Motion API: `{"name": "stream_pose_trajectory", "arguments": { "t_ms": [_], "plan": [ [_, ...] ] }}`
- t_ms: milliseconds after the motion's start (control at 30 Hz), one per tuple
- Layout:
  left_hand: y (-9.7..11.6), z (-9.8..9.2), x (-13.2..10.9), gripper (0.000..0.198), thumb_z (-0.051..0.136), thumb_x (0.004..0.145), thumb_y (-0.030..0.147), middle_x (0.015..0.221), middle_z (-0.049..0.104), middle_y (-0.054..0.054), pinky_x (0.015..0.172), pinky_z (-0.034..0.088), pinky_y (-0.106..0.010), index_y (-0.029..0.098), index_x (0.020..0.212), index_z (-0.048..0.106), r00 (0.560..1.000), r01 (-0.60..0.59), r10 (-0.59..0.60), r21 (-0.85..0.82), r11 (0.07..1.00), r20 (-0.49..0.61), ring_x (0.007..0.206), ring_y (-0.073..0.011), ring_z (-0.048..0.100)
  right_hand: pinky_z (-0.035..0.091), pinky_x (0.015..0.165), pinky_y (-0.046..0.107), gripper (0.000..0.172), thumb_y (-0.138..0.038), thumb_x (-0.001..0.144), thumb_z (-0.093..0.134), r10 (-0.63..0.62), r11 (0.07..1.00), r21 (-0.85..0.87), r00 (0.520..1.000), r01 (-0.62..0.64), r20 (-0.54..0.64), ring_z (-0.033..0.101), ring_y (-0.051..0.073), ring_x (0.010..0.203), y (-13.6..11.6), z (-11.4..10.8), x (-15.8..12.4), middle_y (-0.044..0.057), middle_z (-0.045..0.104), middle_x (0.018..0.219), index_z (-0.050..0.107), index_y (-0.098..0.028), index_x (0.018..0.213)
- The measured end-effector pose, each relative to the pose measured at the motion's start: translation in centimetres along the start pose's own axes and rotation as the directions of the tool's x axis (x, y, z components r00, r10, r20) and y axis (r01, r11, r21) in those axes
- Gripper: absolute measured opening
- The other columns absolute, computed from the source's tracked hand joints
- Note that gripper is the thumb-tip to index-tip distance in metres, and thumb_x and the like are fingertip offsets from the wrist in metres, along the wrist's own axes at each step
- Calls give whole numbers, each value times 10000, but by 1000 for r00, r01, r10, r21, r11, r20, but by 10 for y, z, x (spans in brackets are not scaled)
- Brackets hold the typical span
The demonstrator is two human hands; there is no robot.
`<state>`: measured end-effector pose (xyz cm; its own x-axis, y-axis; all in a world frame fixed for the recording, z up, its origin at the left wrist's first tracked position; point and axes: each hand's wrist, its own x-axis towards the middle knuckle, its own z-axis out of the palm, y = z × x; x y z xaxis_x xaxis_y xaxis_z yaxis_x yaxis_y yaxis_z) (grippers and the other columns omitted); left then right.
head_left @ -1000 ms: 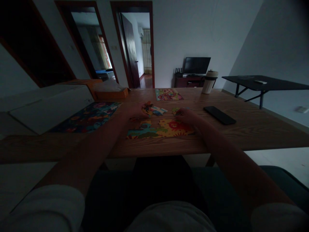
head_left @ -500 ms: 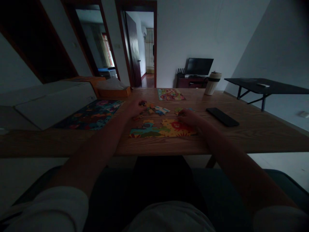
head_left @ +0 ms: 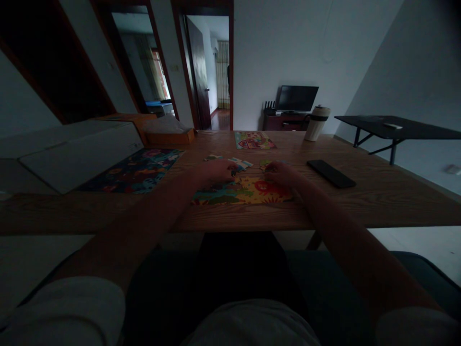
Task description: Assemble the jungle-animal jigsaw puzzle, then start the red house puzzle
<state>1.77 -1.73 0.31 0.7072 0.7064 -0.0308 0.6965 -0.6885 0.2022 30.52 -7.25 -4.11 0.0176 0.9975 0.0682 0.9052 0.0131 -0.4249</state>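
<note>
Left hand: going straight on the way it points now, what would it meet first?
Most likely the loose blue-and-white puzzle pieces, just beyond the left hand. Depth is hard to judge in this dim view, so it might pass above them instead.

Wood, printed card and cloth, in dim light.
Table [head_left: 382,197]: wood, streaked grain plain to see, low sheen. Part-built puzzle [head_left: 248,197] and loose pieces [head_left: 245,165]: look like card, printed, matt face. Dark printed sheet [head_left: 135,173]: likewise matt, paper-like. White box [head_left: 84,154]: smooth, card-like. Orange carton [head_left: 173,139]: matt board; crinkled wrap [head_left: 166,125] above it, paper or plastic film, cannot tell which. Black slab [head_left: 331,173]: smooth, dull. Screen [head_left: 297,98]: smooth, dark, glass-like. Door [head_left: 199,69]: polished brown, catching light. Wall [head_left: 281,43]: matt, painted-looking. Tumbler [head_left: 316,128]: pale, smooth; material unclear. Curtain [head_left: 223,72]: cloth, in folds. Sleeve [head_left: 72,307]: soft pale cloth, creased.
</note>
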Motion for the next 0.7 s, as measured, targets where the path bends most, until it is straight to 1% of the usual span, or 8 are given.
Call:
{"name": "stream_pose_trajectory", "arguments": {
  "t_ms": [100,167,233,300,400,467,600,700],
  "plan": [
    [1,6,-4,381,643,961,377,1324,745,-79,935,524,-350,236,1294,764,997,-74,73,41,996,17,1088,-269,705,559,969,368,321,-312,993,680,6,1000,-9,1000,-6,0,732,297,1141,-3,-1,-2,155,758,1286,740,-181,1280],
    [-1,8,-7,423,608,995,454,1365,736,-87,1016,499,-361,231,1326,750,989,-145,144,42,989,20,1166,-274,691,564,952,364,330,-317,995,679,13,1000,-5,1000,-13,4,739,294,1120,-3,-1,-2,153,761,1279,737,-182,1291],
    [-5,10,-9,495,609,994,527,1417,714,-93,1084,460,-354,218,1361,731,978,-207,206,37,978,33,1250,-274,661,566,944,363,338,-320,999,674,10,1000,2,1000,-11,19,743,291,1104,-2,-1,-1,154,766,1267,732,-175,1299],
    [-11,11,-9,538,636,974,558,1447,697,-87,1098,443,-333,222,1387,714,975,-219,217,24,976,40,1285,-265,645,562,955,364,330,-312,995,680,-6,1000,5,1000,6,25,739,292,1116,-1,-1,0,155,764,1273,735,-172,1289],
    [-18,11,-10,589,656,963,557,1467,680,-86,1055,467,-320,240,1460,665,988,-154,155,-24,988,12,1275,-264,653,558,976,377,308,-308,992,688,-22,1000,-1,1000,22,14,734,297,1129,1,-1,2,154,760,1282,743,-180,1266],
    [-20,10,-12,614,672,956,561,1491,663,-78,1049,473,-320,260,1490,641,990,-142,142,-75,987,7,1279,-263,654,560,975,382,308,-312,995,683,-26,1000,-1,1000,26,14,735,295,1121,2,-1,2,153,759,1281,741,-183,1268],
    [-13,9,-19,499,711,941,465,1482,678,-55,1106,443,-322,270,1400,716,967,-240,247,-117,964,54,1311,-252,637,561,972,381,322,-307,989,687,-22,1000,7,1000,22,21,735,291,1118,1,-1,0,150,759,1280,737,-186,1283],
    [-4,9,-21,401,683,965,426,1430,714,-70,1123,439,-354,240,1309,773,961,-267,273,-98,959,47,1303,-261,643,563,960,372,322,-300,988,686,-15,1000,17,1000,14,17,737,289,1107,0,-2,-1,153,764,1266,738,-178,1281]
  ]
}}
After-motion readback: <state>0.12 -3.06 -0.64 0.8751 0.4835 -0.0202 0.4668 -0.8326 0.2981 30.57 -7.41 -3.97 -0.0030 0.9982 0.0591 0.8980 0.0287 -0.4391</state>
